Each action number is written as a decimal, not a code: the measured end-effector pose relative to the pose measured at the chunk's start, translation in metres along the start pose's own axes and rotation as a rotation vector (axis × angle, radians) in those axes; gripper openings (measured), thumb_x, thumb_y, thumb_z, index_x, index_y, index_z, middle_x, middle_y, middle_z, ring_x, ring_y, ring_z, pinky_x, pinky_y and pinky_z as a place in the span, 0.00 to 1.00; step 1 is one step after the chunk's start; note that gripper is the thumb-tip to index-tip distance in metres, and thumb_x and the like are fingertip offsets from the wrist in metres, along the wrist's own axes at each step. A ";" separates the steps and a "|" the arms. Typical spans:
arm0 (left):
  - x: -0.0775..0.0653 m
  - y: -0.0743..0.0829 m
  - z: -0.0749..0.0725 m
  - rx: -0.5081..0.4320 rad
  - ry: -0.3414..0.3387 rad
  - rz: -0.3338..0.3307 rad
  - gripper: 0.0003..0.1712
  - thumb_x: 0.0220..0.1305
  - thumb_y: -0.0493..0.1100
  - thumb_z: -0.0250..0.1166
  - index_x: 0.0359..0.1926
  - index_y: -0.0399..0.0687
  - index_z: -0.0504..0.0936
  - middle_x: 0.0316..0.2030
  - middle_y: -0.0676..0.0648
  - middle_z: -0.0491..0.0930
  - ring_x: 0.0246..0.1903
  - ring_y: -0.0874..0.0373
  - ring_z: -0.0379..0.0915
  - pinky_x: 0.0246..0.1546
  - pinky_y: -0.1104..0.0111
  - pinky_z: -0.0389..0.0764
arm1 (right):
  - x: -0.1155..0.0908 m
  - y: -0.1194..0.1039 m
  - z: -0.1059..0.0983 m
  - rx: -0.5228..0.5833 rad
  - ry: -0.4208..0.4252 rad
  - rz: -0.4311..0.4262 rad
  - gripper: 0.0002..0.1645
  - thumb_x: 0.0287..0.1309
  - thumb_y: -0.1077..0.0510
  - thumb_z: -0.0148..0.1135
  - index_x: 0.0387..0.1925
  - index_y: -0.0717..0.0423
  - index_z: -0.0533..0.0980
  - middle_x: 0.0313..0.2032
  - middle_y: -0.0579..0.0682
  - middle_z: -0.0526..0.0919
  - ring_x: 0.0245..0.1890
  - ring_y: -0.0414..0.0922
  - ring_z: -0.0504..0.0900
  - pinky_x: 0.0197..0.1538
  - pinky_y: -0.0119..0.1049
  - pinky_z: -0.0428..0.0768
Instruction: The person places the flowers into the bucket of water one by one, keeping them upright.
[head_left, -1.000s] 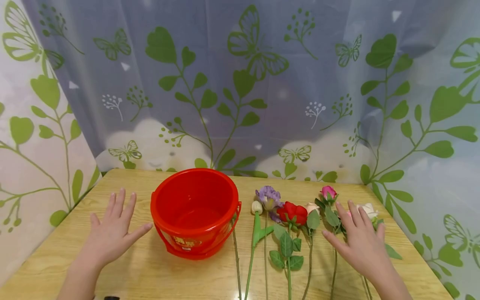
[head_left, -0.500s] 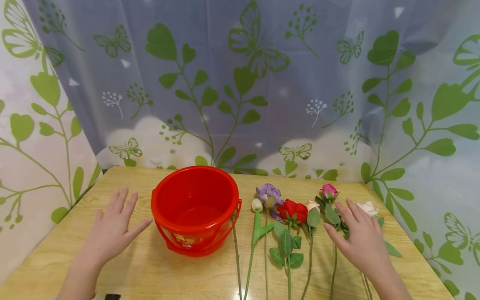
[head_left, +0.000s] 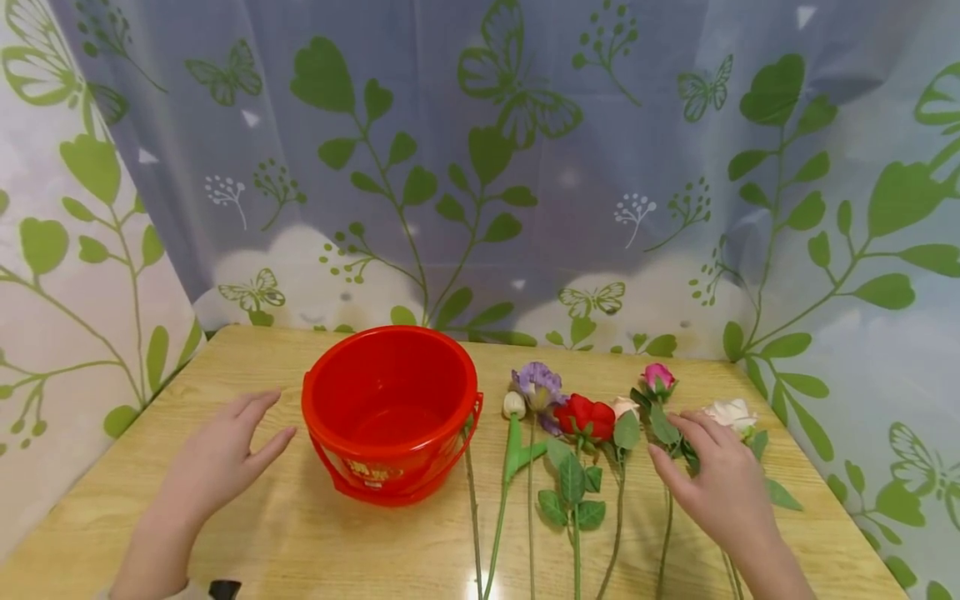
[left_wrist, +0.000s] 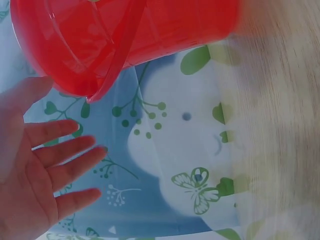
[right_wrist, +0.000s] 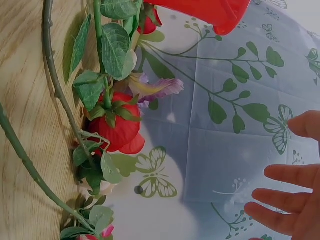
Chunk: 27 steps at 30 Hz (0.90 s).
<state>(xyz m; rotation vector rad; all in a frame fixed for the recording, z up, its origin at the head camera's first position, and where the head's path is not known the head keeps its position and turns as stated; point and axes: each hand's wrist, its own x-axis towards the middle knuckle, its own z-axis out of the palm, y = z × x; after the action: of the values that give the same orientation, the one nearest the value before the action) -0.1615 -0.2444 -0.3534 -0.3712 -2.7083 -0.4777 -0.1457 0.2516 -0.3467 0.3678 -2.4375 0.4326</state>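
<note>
Left hand (head_left: 217, 458): gone from flat and widely splayed a second ago to softly bent, with fingers (left_wrist: 65, 152) nearer together and somewhat lower. Holding nothing. Just beside the red bucket (head_left: 390, 392), but apart from it in the head view.

Right hand (head_left: 723, 492): likewise eased from a wide fan to a looser, narrower spread. Also holding nothing. Poised near the pink rosebud (head_left: 657, 377) and the white rose (head_left: 731, 414), with a gap to the blooms in the right wrist view. More of the white rose in sight as a result.

Bucket: upright on the wooden surface (head_left: 337, 542), left of middle. To the right of it, lying side by side with stalks toward the near edge: cream bud (head_left: 513, 405), purple flower (head_left: 538, 385), red flower (head_left: 588, 418), peach rose (head_left: 624, 407), then pink rosebud and white rose. One further stem (head_left: 473, 517) close by the bucket; upper end out of sight behind it in the head view. No change of order seen. Slight upward shift of bucket, blooms and backdrop (head_left: 442, 250) alike; likely due to a small tilt of the head.

Meaning, as judged: a settling of both hands, with grasping not yet begun. All visible blooms outside the bucket, with none taken up or displaced.
</note>
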 end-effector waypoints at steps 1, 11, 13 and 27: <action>0.000 0.000 0.000 -0.005 -0.013 -0.010 0.31 0.57 0.52 0.59 0.52 0.30 0.70 0.48 0.31 0.70 0.47 0.35 0.66 0.42 0.43 0.68 | 0.000 -0.001 0.000 0.001 0.005 -0.004 0.22 0.42 0.55 0.66 0.40 0.64 0.76 0.41 0.59 0.77 0.41 0.59 0.74 0.38 0.56 0.72; 0.000 0.003 -0.002 -0.071 0.093 -0.075 0.26 0.60 0.49 0.56 0.49 0.29 0.72 0.44 0.31 0.72 0.40 0.35 0.70 0.37 0.45 0.71 | -0.002 0.001 0.005 0.034 0.012 0.008 0.20 0.40 0.59 0.67 0.39 0.63 0.76 0.38 0.59 0.78 0.37 0.56 0.76 0.35 0.52 0.75; 0.002 0.004 -0.003 -0.094 0.147 -0.066 0.25 0.60 0.47 0.57 0.48 0.28 0.72 0.42 0.30 0.73 0.40 0.35 0.70 0.38 0.45 0.71 | -0.003 0.002 0.005 0.042 0.014 0.011 0.20 0.40 0.59 0.67 0.38 0.64 0.76 0.38 0.59 0.78 0.37 0.56 0.76 0.34 0.52 0.75; 0.029 0.008 0.002 -0.298 0.343 -0.034 0.17 0.56 0.38 0.61 0.44 0.30 0.77 0.41 0.34 0.76 0.38 0.38 0.72 0.33 0.50 0.76 | -0.012 0.012 0.001 0.106 0.004 0.075 0.17 0.42 0.61 0.67 0.38 0.63 0.76 0.37 0.59 0.78 0.37 0.56 0.77 0.36 0.53 0.74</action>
<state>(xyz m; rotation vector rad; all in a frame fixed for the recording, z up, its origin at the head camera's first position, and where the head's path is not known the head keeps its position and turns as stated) -0.1856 -0.2311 -0.3420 -0.2890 -2.3174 -0.8729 -0.1410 0.2637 -0.3576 0.3210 -2.4364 0.5965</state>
